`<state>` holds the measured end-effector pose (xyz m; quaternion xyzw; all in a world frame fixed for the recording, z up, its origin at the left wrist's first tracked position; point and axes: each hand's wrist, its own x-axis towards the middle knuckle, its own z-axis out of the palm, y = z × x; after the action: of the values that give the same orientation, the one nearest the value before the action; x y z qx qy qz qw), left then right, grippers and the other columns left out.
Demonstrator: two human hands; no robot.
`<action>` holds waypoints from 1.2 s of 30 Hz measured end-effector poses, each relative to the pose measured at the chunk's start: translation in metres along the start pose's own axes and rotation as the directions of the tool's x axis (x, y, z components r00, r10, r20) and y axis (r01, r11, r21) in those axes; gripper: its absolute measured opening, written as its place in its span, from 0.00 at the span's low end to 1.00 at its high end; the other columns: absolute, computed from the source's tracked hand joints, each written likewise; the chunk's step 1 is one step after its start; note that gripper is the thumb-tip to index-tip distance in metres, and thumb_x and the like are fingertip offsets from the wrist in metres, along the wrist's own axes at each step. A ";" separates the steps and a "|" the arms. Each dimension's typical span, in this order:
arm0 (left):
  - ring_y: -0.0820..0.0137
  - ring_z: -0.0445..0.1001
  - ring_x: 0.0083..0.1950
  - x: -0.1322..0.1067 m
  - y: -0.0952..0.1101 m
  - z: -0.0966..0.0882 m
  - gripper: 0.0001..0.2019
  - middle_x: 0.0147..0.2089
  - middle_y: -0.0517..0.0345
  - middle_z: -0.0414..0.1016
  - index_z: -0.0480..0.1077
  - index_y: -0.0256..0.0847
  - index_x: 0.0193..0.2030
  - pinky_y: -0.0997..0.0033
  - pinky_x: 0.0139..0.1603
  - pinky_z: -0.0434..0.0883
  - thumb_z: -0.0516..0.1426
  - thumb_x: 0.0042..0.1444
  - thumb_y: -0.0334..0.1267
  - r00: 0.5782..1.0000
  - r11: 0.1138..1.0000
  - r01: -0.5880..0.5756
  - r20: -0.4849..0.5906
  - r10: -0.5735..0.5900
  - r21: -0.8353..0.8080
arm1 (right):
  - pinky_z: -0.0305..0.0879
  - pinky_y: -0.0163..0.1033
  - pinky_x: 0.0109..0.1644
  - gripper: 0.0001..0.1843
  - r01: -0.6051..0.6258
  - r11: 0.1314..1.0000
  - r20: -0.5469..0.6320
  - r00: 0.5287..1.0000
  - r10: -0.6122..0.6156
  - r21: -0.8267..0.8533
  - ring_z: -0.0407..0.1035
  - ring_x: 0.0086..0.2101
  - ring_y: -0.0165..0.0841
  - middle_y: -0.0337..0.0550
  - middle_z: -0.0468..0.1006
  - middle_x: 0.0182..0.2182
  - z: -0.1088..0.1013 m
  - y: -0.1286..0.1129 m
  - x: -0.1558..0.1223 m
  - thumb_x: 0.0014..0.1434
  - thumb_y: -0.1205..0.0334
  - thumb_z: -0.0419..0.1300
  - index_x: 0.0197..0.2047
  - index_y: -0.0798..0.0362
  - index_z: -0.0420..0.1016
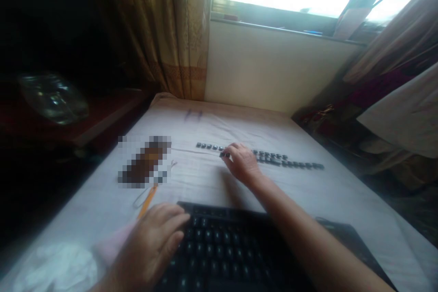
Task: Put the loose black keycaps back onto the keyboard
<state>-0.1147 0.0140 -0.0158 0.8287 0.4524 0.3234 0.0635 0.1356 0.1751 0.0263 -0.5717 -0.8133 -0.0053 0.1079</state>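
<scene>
A black keyboard (pixel 219 253) lies in front of me, with several keys missing along its upper part. My left hand (pixel 153 237) rests at its upper left corner, fingers stretched out and touching the edge. Beyond the keyboard, two rows of loose black keycaps (pixel 301 164) run across the white sheet. My right hand (pixel 241 159) reaches over to these rows, its thumb and fingertips closed at a keycap (pixel 223 155) near the left end of the nearer row. Part of both rows is hidden behind this hand, and my right forearm covers some of the keyboard.
Left of the rows lies a brown, pixelated object (pixel 145 162). A tool with an orange handle (pixel 148 200) lies beside my left hand. White crumpled cloth or plastic (pixel 56 269) is at the lower left. A curtain (pixel 185 32) and wall (pixel 267 64) stand behind the sheet-covered surface (pixel 191 178).
</scene>
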 end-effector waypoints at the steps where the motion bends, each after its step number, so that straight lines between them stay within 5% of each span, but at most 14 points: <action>1: 0.63 0.74 0.53 0.000 0.001 0.000 0.16 0.52 0.54 0.76 0.73 0.47 0.54 0.62 0.54 0.73 0.49 0.67 0.43 1.000 1.000 0.006 0.003 -0.006 -0.001 | 0.63 0.41 0.51 0.09 0.005 0.999 0.009 1.000 -0.006 0.041 0.69 0.47 0.38 0.48 0.77 0.46 -0.005 -0.003 -0.010 0.63 0.63 0.58 0.44 0.52 0.78; 5: 0.63 0.72 0.54 0.000 0.003 0.000 0.15 0.53 0.55 0.75 0.72 0.47 0.55 0.61 0.55 0.71 0.49 0.67 0.43 1.000 1.000 0.021 0.009 -0.021 0.005 | 0.66 0.39 0.47 0.04 -0.001 0.909 0.158 0.985 -0.071 0.418 0.72 0.42 0.35 0.43 0.78 0.41 -0.030 -0.015 -0.057 0.58 0.66 0.63 0.38 0.51 0.78; 9: 0.62 0.71 0.55 0.001 0.006 -0.001 0.16 0.52 0.55 0.75 0.73 0.47 0.54 0.60 0.56 0.70 0.48 0.68 0.43 1.000 1.000 -0.001 0.003 0.000 0.024 | 0.66 0.38 0.46 0.07 -0.026 0.841 0.264 0.954 -0.141 0.541 0.71 0.41 0.33 0.41 0.78 0.39 -0.043 -0.026 -0.091 0.55 0.71 0.64 0.37 0.51 0.78; 24: 0.59 0.71 0.55 0.001 0.014 -0.003 0.15 0.51 0.51 0.75 0.73 0.43 0.53 0.53 0.59 0.67 0.50 0.67 0.43 0.987 0.987 -0.158 0.011 0.158 0.010 | 0.64 0.38 0.43 0.05 0.179 0.919 0.231 0.935 -0.271 0.353 0.69 0.37 0.34 0.42 0.78 0.35 -0.031 -0.045 -0.105 0.54 0.69 0.67 0.36 0.52 0.79; 29: 0.58 0.68 0.57 0.008 0.019 -0.006 0.21 0.54 0.52 0.73 0.69 0.46 0.61 0.52 0.62 0.63 0.53 0.65 0.50 0.956 0.950 -0.280 0.133 0.263 0.136 | 0.63 0.38 0.41 0.02 0.182 0.951 0.265 0.931 -0.249 0.251 0.69 0.36 0.34 0.42 0.77 0.34 -0.036 -0.052 -0.105 0.57 0.68 0.64 0.33 0.52 0.79; 36: 0.56 0.65 0.58 0.017 0.032 0.004 0.22 0.55 0.51 0.70 0.69 0.45 0.60 0.48 0.66 0.57 0.55 0.63 0.51 0.953 0.935 -0.273 0.195 0.231 0.228 | 0.63 0.38 0.40 0.05 0.162 0.971 0.304 0.929 -0.210 0.176 0.69 0.36 0.35 0.44 0.78 0.34 -0.039 -0.057 -0.105 0.59 0.66 0.62 0.33 0.52 0.79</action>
<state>-0.0835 0.0092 0.0018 0.9051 0.3727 0.1991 -0.0475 0.1233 0.0525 0.0514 -0.4756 -0.8687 0.1376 0.0153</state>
